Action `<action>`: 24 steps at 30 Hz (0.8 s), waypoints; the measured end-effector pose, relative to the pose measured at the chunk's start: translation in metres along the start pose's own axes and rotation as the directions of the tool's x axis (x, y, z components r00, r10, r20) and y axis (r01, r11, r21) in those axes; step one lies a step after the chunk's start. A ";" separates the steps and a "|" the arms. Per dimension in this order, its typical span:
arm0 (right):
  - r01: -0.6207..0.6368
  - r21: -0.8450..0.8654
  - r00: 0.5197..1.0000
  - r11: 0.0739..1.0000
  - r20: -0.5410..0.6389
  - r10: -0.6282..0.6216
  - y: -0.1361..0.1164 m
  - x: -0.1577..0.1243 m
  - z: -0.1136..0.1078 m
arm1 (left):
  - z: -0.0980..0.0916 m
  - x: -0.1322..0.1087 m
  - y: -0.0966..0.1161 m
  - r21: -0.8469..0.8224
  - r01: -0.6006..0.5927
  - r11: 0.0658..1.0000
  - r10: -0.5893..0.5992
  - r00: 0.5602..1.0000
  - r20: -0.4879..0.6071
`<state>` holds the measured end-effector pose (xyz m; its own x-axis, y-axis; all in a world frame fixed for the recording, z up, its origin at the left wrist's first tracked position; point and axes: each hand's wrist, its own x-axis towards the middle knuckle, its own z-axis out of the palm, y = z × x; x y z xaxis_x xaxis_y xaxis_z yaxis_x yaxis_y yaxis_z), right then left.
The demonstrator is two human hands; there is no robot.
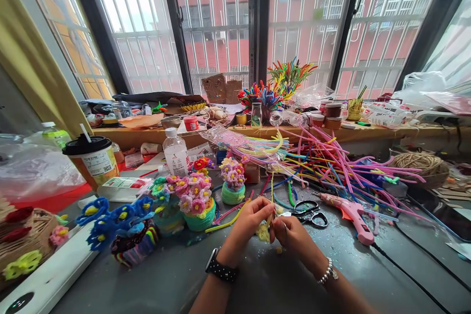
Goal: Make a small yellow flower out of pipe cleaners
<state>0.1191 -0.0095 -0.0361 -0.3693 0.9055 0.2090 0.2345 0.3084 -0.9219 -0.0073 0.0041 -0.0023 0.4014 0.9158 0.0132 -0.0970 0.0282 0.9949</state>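
Observation:
My left hand (253, 218), with a black watch on its wrist, is closed in a pinch around a thin pale-yellow pipe cleaner (272, 187) that sticks up from the fingers. Close against it, my right hand (293, 236) has its fingers curled at the same spot; whatever they grip is hidden. Below the left fingers, a fuzzy pale-yellow piece (262, 232) shows above the grey table. Black-handled scissors (312, 213) lie just beyond my right hand. A pink glue gun (351, 213) rests farther right.
Pipe-cleaner flowers in pots (195, 201) and blue flowers (117, 221) stand at left, near a lidded cup (91, 159) and a clear bottle (175, 152). A heap of coloured pipe cleaners (331, 157) spreads behind. The glue gun's cord (405, 277) runs toward the front right.

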 end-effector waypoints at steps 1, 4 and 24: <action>-0.007 -0.006 1.000 1.000 -0.018 0.007 0.000 0.000 -0.001 | 0.000 0.000 0.000 0.006 -0.011 1.000 0.011 1.000 0.004; -0.027 -0.041 0.995 0.999 -0.092 0.023 -0.003 0.001 -0.004 | 0.000 0.000 0.001 0.028 -0.056 0.998 0.057 0.998 -0.024; -0.048 0.103 0.997 0.994 0.070 0.041 -0.006 -0.001 0.000 | -0.004 -0.004 0.005 -0.140 -0.079 0.987 0.070 0.995 -0.068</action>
<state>0.1176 -0.0123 -0.0306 -0.4212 0.8949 0.1477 0.1584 0.2329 -0.9595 -0.0130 0.0019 0.0026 0.3310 0.9406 0.0757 -0.2549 0.0119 0.9669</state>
